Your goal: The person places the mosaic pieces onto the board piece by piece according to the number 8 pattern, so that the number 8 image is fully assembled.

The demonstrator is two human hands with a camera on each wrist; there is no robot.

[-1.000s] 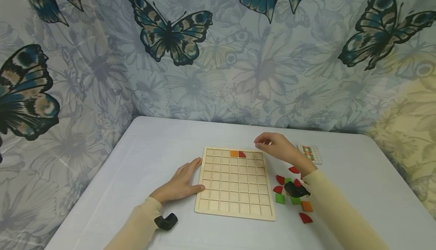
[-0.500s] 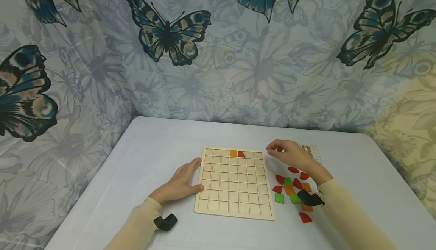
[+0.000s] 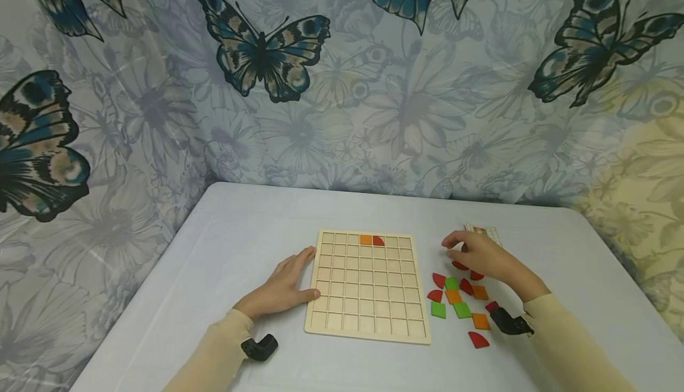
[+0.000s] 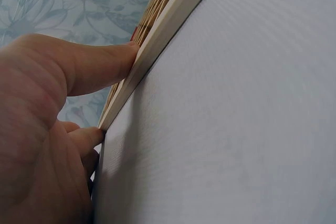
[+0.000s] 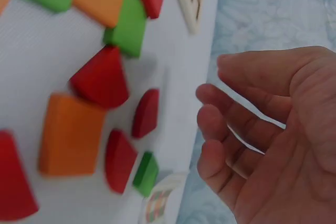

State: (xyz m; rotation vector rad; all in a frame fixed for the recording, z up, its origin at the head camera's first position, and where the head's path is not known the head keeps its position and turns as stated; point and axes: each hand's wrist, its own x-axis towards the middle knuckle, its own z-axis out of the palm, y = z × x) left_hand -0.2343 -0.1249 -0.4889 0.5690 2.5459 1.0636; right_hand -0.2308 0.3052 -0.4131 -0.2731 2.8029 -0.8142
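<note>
A wooden grid board (image 3: 369,288) lies on the table, with an orange square (image 3: 366,240) and a red quarter-circle piece (image 3: 378,241) side by side in its far row. My left hand (image 3: 283,285) rests at the board's left edge, thumb touching the rim and fingers extended along the side. Over the far end of the loose pieces hovers my right hand (image 3: 483,253), its fingers loosely bent and holding nothing in the right wrist view. Beneath and nearer lie red quarter-circles (image 3: 478,340), green squares (image 3: 438,310) and orange squares (image 3: 480,321). The hand partly covers a printed pattern card (image 3: 493,234).
The white table (image 3: 251,220) meets a butterfly-patterned cloth backdrop (image 3: 374,142) at its far edge. A small green piece (image 5: 146,174) lies near the pattern card in the right wrist view. Black wrist cameras (image 3: 260,348) sit on both wrists.
My right hand has moved right and nearer, away from the board's far right corner to above the loose pieces, uncovering more of them. My left hand has stayed at the board's edge.
</note>
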